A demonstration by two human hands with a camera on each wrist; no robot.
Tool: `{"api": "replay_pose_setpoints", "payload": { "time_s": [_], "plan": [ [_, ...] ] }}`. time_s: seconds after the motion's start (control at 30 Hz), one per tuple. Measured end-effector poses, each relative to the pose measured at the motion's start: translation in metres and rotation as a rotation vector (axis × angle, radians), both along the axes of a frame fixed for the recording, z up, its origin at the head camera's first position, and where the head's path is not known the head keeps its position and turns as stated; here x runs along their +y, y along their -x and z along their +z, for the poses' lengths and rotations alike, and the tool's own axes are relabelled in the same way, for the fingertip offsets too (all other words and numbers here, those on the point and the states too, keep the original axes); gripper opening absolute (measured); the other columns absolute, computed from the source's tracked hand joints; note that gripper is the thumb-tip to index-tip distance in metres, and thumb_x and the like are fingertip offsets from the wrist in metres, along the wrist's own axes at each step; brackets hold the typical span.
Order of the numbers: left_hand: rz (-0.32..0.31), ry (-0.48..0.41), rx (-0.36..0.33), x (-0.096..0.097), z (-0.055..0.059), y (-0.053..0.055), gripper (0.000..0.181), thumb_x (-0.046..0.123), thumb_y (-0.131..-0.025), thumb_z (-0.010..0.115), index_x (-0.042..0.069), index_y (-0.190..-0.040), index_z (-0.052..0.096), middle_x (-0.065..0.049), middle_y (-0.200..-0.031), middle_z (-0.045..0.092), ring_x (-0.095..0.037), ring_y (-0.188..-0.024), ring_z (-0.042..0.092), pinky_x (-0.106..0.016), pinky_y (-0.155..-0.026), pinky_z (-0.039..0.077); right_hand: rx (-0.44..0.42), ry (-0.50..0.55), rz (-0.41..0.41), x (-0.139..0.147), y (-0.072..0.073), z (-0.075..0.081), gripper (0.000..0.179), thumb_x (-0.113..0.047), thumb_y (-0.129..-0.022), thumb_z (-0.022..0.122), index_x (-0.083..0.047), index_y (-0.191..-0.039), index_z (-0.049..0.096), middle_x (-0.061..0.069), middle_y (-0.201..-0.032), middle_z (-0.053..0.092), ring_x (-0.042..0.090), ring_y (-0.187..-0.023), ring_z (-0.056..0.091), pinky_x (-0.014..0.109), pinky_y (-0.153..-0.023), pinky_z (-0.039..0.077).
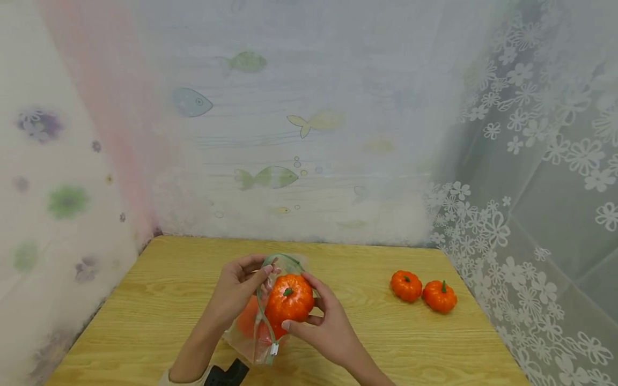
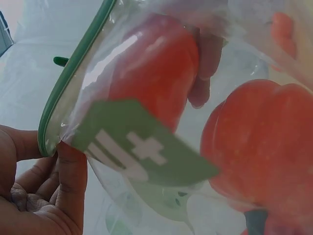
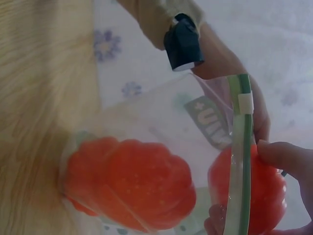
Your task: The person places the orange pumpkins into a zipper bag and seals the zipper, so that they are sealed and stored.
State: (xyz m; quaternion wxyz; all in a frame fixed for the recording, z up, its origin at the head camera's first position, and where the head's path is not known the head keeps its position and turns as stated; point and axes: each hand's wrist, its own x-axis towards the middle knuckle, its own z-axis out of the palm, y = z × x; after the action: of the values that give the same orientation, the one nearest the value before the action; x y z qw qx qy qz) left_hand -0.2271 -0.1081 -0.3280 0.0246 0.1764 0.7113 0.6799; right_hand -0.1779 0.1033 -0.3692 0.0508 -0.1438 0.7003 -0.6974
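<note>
My left hand pinches the green-edged rim of a clear zip bag between thumb and fingers, and the bag's mouth stands open. My right hand grips a small orange toy pumpkin with a green stem. In the right wrist view this pumpkin sits across the bag's mouth, partly behind the green zip strip. Other orange pumpkins lie lower inside the bag, seen through the plastic. A white zip slider is at the near end of the strip.
Two more orange pumpkins, one beside the other, rest at the right of the wooden table. A patterned curtain with fish hangs behind the table. A dark device is on the left wrist.
</note>
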Motion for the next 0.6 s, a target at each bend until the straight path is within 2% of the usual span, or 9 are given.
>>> {"api": "replay_pose_setpoints", "payload": {
  "time_s": [0.2, 0.37, 0.6],
  "plan": [
    [0.035, 0.037, -0.039, 0.001, 0.002, 0.0, 0.031, 0.009, -0.104, 0.06, -0.009, -0.129, 0.06, -0.016, -0.113, 0.071, -0.011, -0.084, 0.069, -0.023, -0.075, 0.06, 0.015, -0.052, -0.028, -0.003, 0.006, 0.002, 0.086, -0.017, -0.086, 0.084, -0.015, -0.157, 0.036, 0.014, -0.154, 0.038, 0.029, -0.117, 0.056, 0.03, -0.086, 0.061],
    [0.017, 0.026, -0.032, 0.001, 0.001, 0.001, 0.031, 0.009, -0.104, 0.06, -0.01, -0.128, 0.06, -0.018, -0.114, 0.07, -0.012, -0.09, 0.072, -0.024, -0.075, 0.061, 0.055, -0.11, -0.066, -0.005, 0.012, 0.002, 0.086, -0.02, -0.086, 0.085, -0.014, -0.156, 0.037, 0.013, -0.15, 0.042, 0.028, -0.113, 0.054, 0.03, -0.085, 0.061],
    [-0.006, 0.006, -0.011, 0.001, 0.004, 0.003, 0.03, 0.009, -0.103, 0.06, -0.011, -0.125, 0.061, -0.016, -0.103, 0.071, -0.01, -0.071, 0.065, -0.021, -0.063, 0.058, 0.105, -0.194, -0.122, -0.009, 0.018, 0.004, 0.084, -0.024, -0.084, 0.086, -0.011, -0.154, 0.04, 0.012, -0.146, 0.047, 0.028, -0.112, 0.055, 0.032, -0.083, 0.062]
  ]
}}
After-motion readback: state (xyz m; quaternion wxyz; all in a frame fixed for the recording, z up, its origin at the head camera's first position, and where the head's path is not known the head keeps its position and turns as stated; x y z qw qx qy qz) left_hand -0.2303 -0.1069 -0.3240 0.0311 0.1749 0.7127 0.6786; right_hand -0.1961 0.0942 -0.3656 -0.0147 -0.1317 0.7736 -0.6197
